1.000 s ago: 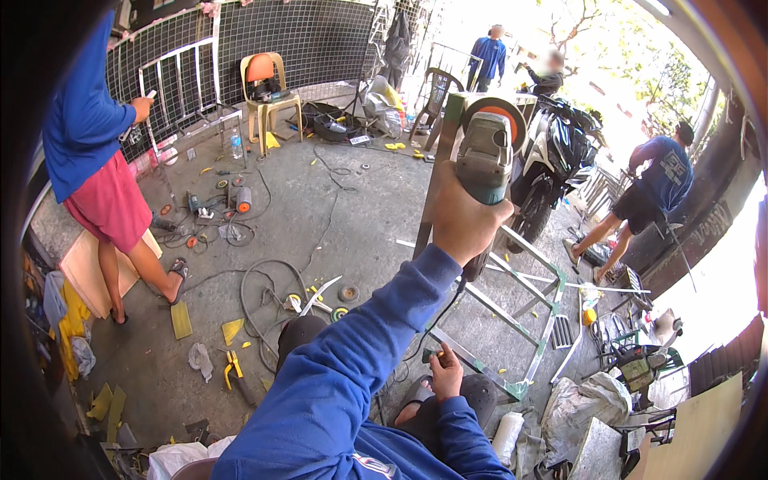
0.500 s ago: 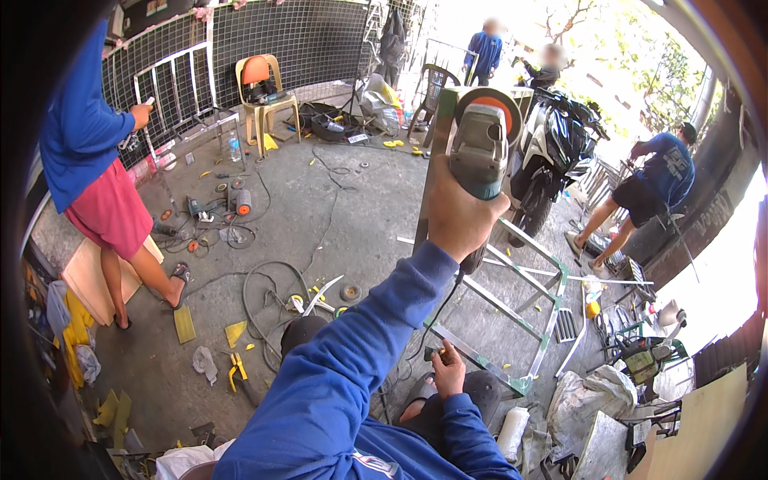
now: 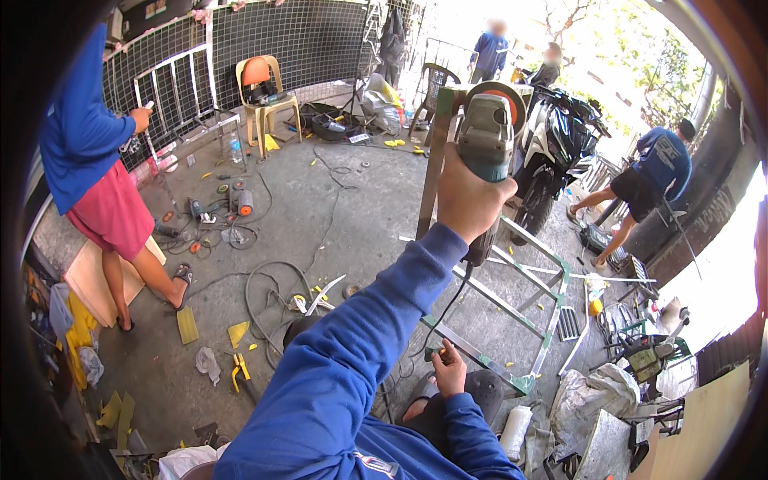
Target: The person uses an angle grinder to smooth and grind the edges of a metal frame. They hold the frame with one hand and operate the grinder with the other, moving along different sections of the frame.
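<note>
The left hand (image 3: pixel 472 200) is clenched around the body of the green angle grinder (image 3: pixel 486 136), raised at 12 o'clock against the upright metal frame (image 3: pixel 512 296), while the right hand (image 3: pixel 450 370) pinches a small object at 6 o'clock.

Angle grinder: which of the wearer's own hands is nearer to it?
Left. The left hand is raised and wrapped around the angle grinder; the right hand sits far below it, down by the knee.
</note>
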`<act>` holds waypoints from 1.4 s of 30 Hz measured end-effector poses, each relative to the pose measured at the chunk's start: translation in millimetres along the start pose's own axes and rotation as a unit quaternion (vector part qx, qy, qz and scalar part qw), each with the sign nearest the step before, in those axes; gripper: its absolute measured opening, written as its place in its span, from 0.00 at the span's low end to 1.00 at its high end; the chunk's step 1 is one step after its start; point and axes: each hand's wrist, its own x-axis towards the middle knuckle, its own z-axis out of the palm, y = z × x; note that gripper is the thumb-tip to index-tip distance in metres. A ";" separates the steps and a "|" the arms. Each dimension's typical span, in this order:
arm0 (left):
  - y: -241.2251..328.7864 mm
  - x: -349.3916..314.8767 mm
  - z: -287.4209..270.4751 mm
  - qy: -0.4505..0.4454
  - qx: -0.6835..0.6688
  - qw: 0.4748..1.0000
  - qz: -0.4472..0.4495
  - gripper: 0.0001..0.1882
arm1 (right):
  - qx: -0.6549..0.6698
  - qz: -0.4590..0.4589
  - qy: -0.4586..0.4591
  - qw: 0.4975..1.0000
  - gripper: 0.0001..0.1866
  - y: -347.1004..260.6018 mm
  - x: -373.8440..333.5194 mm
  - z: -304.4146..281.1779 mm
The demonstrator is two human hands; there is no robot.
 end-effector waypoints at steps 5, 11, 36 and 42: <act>3.0 -5.3 -0.3 0.016 -0.003 0.999 -0.036 0.28 | 0.005 0.000 -0.006 1.000 0.26 -2.8 -2.7 -0.2; 3.4 0.5 -0.8 0.011 -0.025 1.000 0.010 0.28 | -0.007 0.020 -0.014 1.000 0.26 -10.1 -3.9 -2.8; -115.3 -69.8 -271.9 0.169 -0.180 0.896 -0.369 0.12 | 0.033 -0.148 0.039 0.988 0.25 -117.7 -8.1 50.9; -160.1 -102.6 -301.9 0.203 -0.174 0.835 -0.481 0.14 | 0.100 -0.281 -0.068 0.952 0.26 -180.2 -17.4 89.1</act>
